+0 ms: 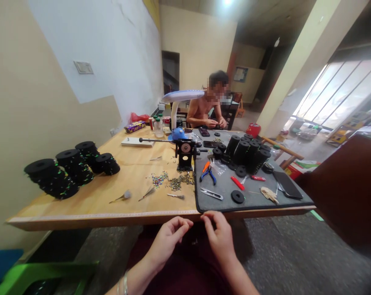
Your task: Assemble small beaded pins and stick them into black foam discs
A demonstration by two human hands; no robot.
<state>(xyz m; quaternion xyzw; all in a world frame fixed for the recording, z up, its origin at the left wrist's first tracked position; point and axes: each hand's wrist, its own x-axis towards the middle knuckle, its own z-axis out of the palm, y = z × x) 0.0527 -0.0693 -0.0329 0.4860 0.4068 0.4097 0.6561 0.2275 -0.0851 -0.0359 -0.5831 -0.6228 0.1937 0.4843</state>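
- Below the wooden table's (111, 216) front edge, over the lap: left hand (168, 237) and right hand (220, 239), close together, fingertips pinched narrow; anything held too small to tell.
- Just above right fingertips: grey mat (222, 186) on the table's right end.
- On mat: snips (211, 193), black disc (237, 196), blue-handled pliers (207, 174), black spools (247, 151).
- Beside mat: hand winder (185, 153).

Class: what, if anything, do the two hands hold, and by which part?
Cannot be told: the left hand and right hand pinch fingertips by the light wooden table; anything held is too small.
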